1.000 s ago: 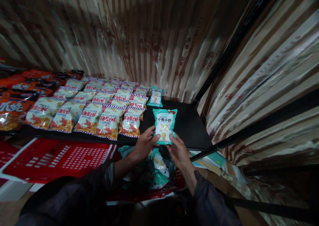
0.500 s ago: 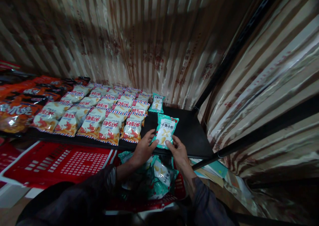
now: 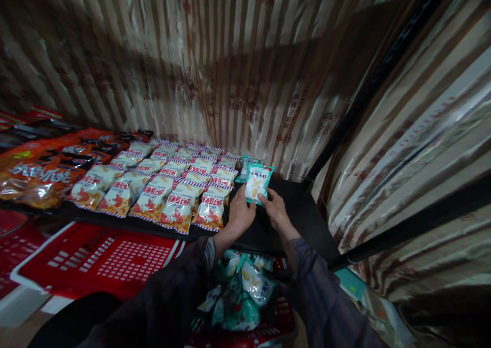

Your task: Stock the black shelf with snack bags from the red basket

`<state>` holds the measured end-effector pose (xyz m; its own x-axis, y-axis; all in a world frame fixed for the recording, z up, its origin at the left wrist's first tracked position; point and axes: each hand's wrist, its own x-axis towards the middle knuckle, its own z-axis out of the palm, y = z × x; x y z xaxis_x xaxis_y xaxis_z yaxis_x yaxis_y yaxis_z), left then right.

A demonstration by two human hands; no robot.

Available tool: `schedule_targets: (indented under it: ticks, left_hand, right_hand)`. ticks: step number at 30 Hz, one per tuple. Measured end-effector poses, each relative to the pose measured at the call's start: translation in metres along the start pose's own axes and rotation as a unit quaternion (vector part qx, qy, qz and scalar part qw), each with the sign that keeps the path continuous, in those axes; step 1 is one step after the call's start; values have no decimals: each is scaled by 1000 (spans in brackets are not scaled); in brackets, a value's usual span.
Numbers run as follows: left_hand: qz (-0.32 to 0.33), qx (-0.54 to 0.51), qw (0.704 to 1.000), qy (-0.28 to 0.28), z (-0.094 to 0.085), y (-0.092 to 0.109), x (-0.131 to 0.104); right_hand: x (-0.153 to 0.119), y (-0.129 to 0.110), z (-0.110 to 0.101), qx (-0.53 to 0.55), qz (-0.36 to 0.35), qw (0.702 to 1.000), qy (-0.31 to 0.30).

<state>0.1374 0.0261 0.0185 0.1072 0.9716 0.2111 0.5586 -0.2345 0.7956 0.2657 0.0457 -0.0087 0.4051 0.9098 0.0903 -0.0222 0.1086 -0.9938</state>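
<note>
A green and white snack bag [image 3: 257, 182] is held between my two hands above the black shelf [image 3: 295, 210]. My left hand [image 3: 241, 208] grips its lower left edge, and my right hand [image 3: 275, 206] pinches the lower right corner. Just behind it, a second green bag [image 3: 244, 168] lies at the back of the shelf, partly covered by the held one. To the left, several white and red snack bags [image 3: 178, 204] lie in rows. Below the shelf edge, a red basket [image 3: 286, 325] holds several more green bags [image 3: 255, 284].
Orange and black bags [image 3: 46, 176] fill the shelf's far left. Another red basket [image 3: 126, 256] lies below it. A black post [image 3: 337, 128] and bar [image 3: 414, 215] stand at the right, with striped sheeting [image 3: 245, 82] behind.
Both hands have moved the green bag back, toward the rear of the shelf and the other green bag. The view has shifted slightly, so the shelf sits a little lower and further right.
</note>
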Motion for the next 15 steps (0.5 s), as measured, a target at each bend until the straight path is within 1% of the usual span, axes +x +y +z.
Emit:
schedule_targets:
  ticks: [4, 8, 11, 15]
  left_hand:
    - [-13, 16, 999, 31, 11, -2, 19]
    - [-18, 12, 999, 34, 17, -4, 30]
    - [-31, 22, 999, 36, 20, -3, 34]
    - [-50, 45, 998, 22, 22, -2, 34]
  right_hand:
    - [26, 9, 9, -28, -22, 999, -4]
    - [45, 21, 14, -68, -32, 997, -2]
    - [53, 28, 17, -94, -25, 995, -3]
    - [57, 35, 19, -125, -15, 992, 3]
